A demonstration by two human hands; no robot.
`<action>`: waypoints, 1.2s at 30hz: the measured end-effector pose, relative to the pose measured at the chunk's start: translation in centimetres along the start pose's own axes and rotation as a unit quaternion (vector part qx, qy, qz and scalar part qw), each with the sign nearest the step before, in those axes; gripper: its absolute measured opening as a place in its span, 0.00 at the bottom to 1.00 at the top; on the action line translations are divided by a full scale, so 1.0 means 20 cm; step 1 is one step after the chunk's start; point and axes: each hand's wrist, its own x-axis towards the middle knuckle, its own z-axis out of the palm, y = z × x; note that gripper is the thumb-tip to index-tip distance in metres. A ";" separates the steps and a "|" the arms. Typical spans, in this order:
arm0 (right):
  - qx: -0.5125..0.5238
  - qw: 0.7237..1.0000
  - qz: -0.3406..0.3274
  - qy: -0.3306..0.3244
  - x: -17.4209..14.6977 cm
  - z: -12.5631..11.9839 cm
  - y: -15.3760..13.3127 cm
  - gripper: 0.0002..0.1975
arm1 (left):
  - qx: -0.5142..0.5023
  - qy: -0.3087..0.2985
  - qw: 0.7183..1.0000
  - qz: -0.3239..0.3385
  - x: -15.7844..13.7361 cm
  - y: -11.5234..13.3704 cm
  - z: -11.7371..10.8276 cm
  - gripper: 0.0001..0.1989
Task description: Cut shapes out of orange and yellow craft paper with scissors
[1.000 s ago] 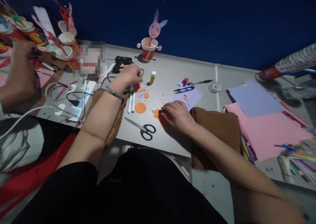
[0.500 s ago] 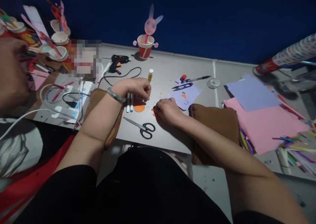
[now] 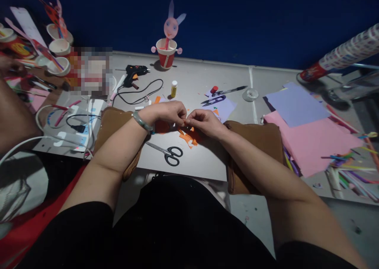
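Observation:
My left hand [image 3: 171, 113], with a bangle at the wrist, is closed in a pinch and meets my right hand [image 3: 206, 123] over the table. Between both sets of fingertips is a small piece of orange paper [image 3: 185, 121], mostly covered. Orange paper scraps [image 3: 188, 138] lie just under my fingers. An orange paper circle [image 3: 162, 127] shows partly below my left hand. Nearer to me lie black-handled scissors [image 3: 172, 155]. A yellow glue stick [image 3: 174, 89] stands uncapped-looking behind my left hand. Purple paper [image 3: 227, 110] with thread snips [image 3: 214, 100] lies beyond my right hand.
A rabbit-faced paper cup [image 3: 166, 57] stands at the back, beside a glue gun [image 3: 134, 74] with its cord. Brown pads [image 3: 256, 146] lie under my forearms. Pink paper [image 3: 318, 142] is at right. At left are a power strip [image 3: 96, 119] and another person's arm [image 3: 14, 111].
My right hand has lifted a bit off the table and met my left hand at the small orange piece. Orange scraps under it are now uncovered. The view has shifted slightly.

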 end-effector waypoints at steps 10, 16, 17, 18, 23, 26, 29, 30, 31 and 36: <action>0.077 0.996 0.029 0.014 -0.01 -0.04 0.02 0.14 | 0.097 0.007 0.994 -0.040 0.00 -0.01 -0.01 0.07; 0.095 0.994 0.047 0.018 -0.01 -0.05 0.03 0.16 | 0.200 -0.010 0.980 -0.017 0.01 0.03 0.05 0.12; 0.091 0.994 0.049 0.022 -0.02 -0.05 0.03 0.15 | 0.208 -0.008 0.978 -0.014 0.01 0.04 0.06 0.11; 0.087 0.995 0.049 0.028 -0.02 -0.05 0.03 0.15 | 0.214 -0.006 0.977 -0.014 0.01 0.04 0.07 0.10; 0.073 0.994 0.046 0.067 -0.02 -0.05 0.01 0.10 | 0.210 -0.003 0.977 -0.016 0.01 0.06 0.09 0.07; 0.070 0.994 0.040 0.077 -0.02 -0.06 0.00 0.09 | 0.205 -0.006 0.979 -0.008 0.01 0.06 0.09 0.06; 0.063 0.995 0.034 0.075 -0.03 -0.06 0.00 0.09 | 0.190 -0.011 0.982 -0.003 0.00 0.04 0.07 0.04; 0.060 0.995 0.032 0.074 -0.04 -0.07 -0.01 0.09 | 0.180 -0.012 0.984 -0.002 0.00 0.04 0.06 0.04; 0.057 0.995 0.032 0.074 -0.04 -0.07 -0.01 0.09 | 0.169 -0.010 0.986 -0.002 0.00 0.03 0.05 0.04; 0.060 0.996 0.040 0.055 -0.05 -0.07 -0.01 0.10 | 0.172 0.010 0.985 -0.005 0.00 0.01 0.03 0.07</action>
